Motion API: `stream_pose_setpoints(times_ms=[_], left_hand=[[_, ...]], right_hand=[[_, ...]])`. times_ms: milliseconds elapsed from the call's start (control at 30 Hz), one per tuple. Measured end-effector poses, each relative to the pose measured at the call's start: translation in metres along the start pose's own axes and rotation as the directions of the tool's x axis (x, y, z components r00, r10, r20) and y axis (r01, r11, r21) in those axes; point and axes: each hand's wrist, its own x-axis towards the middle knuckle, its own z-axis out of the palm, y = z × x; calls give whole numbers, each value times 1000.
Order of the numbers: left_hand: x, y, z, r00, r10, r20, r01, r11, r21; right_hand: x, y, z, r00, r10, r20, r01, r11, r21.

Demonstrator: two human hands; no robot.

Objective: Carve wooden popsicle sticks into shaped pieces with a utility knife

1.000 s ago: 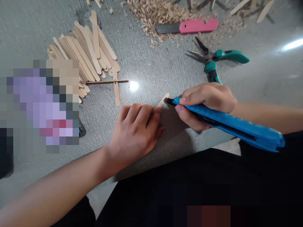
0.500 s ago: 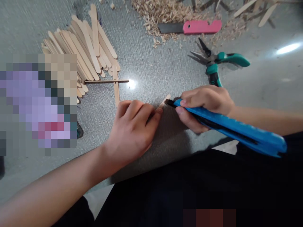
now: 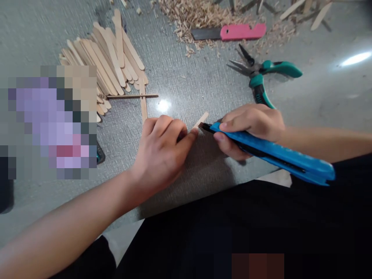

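Near the middle of the textured grey surface [image 3: 186, 85], a pale wooden stick [image 3: 204, 117] slants up from beneath the left hand [image 3: 161, 155], its far end bare and the rest hidden. The left hand lies palm down with its fingers curled, holding the stick, one fingertip on it. On the right, the right hand [image 3: 257, 119] has its fingers wrapped around a blue cutter [image 3: 279, 153], thumb and forefinger close to the blade end; the blade's tip is at the stick, though whether it bites into the wood I cannot tell.

Just beyond the right hand, pliers [image 3: 255, 70] with green handles lie with their jaws apart. Farther off, a pink-handled knife [image 3: 243, 31] rests at the edge of a heap of wood shavings [image 3: 186, 17]. To the far left, many flat sticks [image 3: 99, 62] are piled side by side; from them a thin dark stick [image 3: 130, 96] runs rightward across a single pale strip [image 3: 143, 106], which passes behind the left hand. A purple object [image 3: 43, 116] on the left is blurred out.
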Motion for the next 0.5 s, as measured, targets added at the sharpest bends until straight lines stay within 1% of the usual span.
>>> stream_pose_setpoints(times_ms=[67,133,267,333,433,500], left_hand=[[0,-1,0,1000,-10,16,10,1000,-11],[0,-1,-1,1000,-2,24,2,1000,3],[2,-2,-2,1000,23,-11,-23,1000,19],[2,-2,-1,999,34,-20,-34,999,18],[3,-2,2,998,36,-60,-36,999,10],[3,-1,4,996,33,-84,-31,999,20]], right_hand=[[-1,-1,0,997,61,54,-58,997,-43],[-1,-4,-3,991,97,89,-91,993,-75],[1,-8,-7,981,137,136,-125,988,-91],[3,-7,-7,985,93,144,-84,994,-70],[4,-5,-9,987,-4,163,16,997,-73],[7,-7,-13,971,-41,235,63,994,-89]])
